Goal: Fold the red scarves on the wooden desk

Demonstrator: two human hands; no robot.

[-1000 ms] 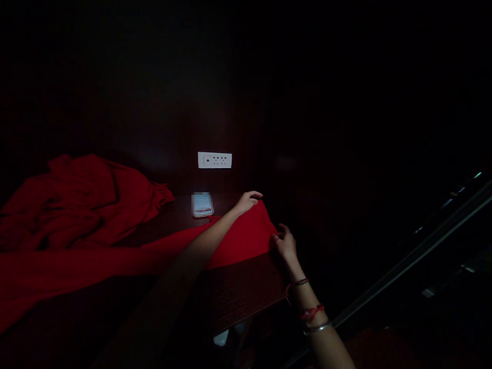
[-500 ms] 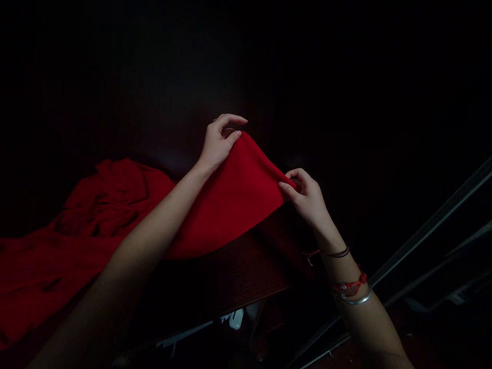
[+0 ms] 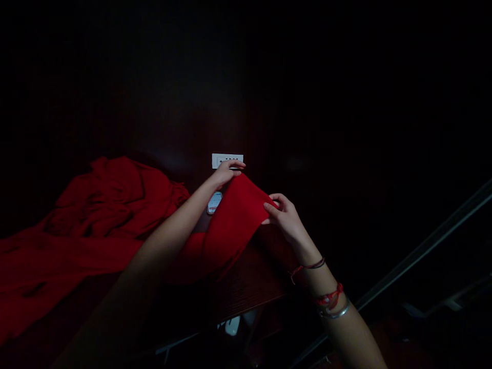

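Note:
A long red scarf (image 3: 236, 220) stretches between my two hands, its end lifted off the dark wooden table (image 3: 246, 292). My left hand (image 3: 226, 173) pinches its upper corner between thumb and fingers, the index finger reaching out beyond it. Lower and to the right, my right hand (image 3: 282, 212) grips the other corner, thumb on the near side. The lifted part slopes down toward the table, with what looks like fringe along its lower edge. The rest of the scarf lies in a crumpled heap on the left, partly behind my left forearm.
A white socket panel (image 3: 227, 157) is on the dark wall behind my left hand. Below it lies a small device with a lit screen (image 3: 213, 203), partly covered. A white object (image 3: 232, 326) shows under the table edge. A pale rail (image 3: 426, 246) slants at the right.
Both hands have come down in view, the right also leftward, lowering the held scarf end. The socket panel and lit device have come into sight behind it.

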